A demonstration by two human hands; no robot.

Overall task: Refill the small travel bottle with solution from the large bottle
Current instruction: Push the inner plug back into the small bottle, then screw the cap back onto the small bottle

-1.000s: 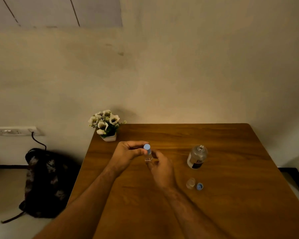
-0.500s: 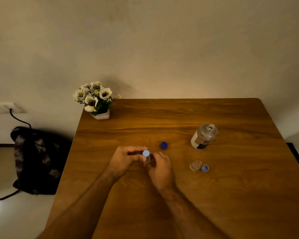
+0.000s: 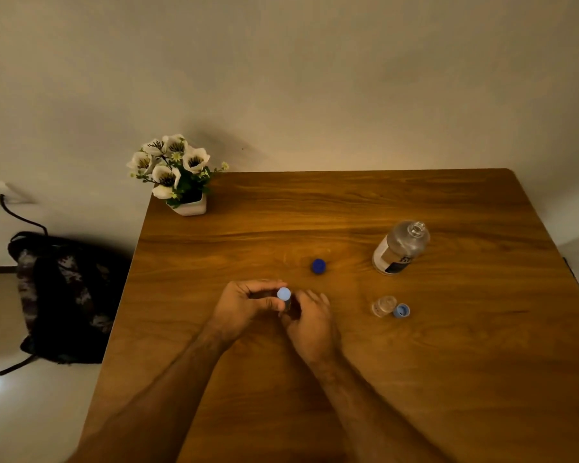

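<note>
Both hands' fingers grip small travel bottle (image 3: 287, 301): left hand (image 3: 244, 304) pinches its light-blue cap (image 3: 283, 293), right hand (image 3: 310, 320) holds body. Large bottle (image 3: 400, 247) uncapped, well right of fingers.

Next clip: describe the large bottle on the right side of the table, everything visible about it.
The large bottle is clear, plastic by the look of it, with rounded shoulders and a narrow neck. Its mouth is open, with no cap on. A label, white above and dark below, wraps the lower body; its print is too small to read. It stands upright on the wooden table, right of the dark blue cap and beyond the small clear container. Neither hand touches it. The liquid level cannot be judged.
</note>
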